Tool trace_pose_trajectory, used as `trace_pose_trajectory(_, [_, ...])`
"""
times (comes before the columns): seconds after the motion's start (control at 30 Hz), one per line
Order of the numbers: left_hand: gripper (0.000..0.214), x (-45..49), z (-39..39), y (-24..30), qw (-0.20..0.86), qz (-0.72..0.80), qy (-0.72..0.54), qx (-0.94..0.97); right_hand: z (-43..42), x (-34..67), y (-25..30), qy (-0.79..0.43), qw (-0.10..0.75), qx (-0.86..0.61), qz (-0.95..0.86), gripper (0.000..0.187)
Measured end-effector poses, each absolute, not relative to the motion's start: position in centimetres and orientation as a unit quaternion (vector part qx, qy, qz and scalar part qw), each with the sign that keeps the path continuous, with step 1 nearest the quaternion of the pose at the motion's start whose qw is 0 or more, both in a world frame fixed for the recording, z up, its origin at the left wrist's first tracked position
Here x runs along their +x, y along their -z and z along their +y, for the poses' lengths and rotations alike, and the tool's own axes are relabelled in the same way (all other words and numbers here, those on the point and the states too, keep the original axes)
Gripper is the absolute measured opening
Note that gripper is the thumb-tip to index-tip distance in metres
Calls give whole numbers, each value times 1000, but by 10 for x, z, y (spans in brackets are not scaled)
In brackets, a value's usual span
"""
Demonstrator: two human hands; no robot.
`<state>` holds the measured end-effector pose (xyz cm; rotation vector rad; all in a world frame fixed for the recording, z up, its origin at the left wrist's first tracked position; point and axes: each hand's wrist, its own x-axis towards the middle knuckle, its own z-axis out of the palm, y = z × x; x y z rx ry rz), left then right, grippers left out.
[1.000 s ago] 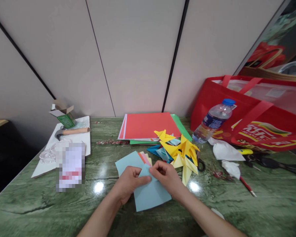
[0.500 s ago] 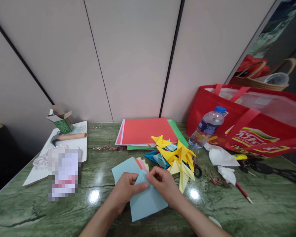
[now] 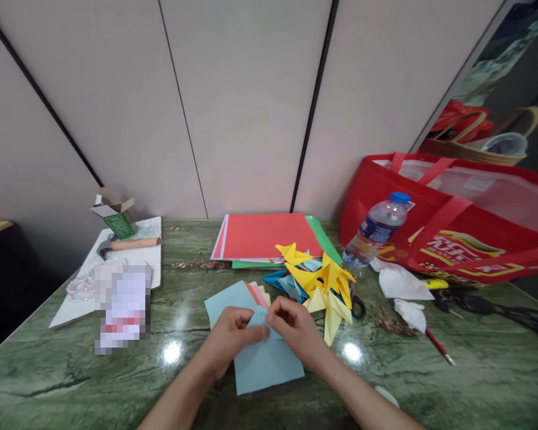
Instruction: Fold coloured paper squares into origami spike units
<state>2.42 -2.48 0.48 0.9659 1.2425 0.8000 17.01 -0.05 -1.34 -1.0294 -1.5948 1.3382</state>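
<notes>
A light blue sheet of paper [image 3: 269,367] hangs between my two hands, its upper end folded over. My left hand [image 3: 235,337] grips the left side, thumb lying across the paper. At the top fold my right hand [image 3: 293,328] pinches the paper between thumb and fingertips; the exact crease is partly hidden by the fingers. Just behind lies a fan of coloured paper squares [image 3: 226,295], blue on top with orange, pink and cream edges showing. Folded paper pieces in yellow [image 3: 334,278] and blue [image 3: 291,286] are heaped beyond my right hand.
A stack of coloured sheets [image 3: 269,236] lies by the wall. To the right are a water bottle [image 3: 376,230], a red bag [image 3: 466,221], tissues [image 3: 403,283], scissors [image 3: 357,307] and a red pencil [image 3: 439,346]. A hammer [image 3: 132,243] and small box [image 3: 116,218] rest on a white board [image 3: 78,304] at left.
Both hands keep their grip on the blue paper, with only a slight shift of the fingers at the top fold. The whole view has moved slightly.
</notes>
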Motion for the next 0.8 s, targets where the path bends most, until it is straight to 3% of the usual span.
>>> trace_pose_trajectory(0.17, [31, 18, -23, -9, 647, 535, -385, 383, 4, 172, 16, -533, 366, -410, -643, 15])
trace_pose_trajectory(0.37, [34, 14, -21, -7, 597, 549, -367, 456, 3, 171, 18, -505, 386, -416, -650, 22])
trace_pose_trajectory(0.8, [24, 12, -21, -9, 636, 547, -393, 377, 4, 172, 19, -493, 368, -441, -653, 17])
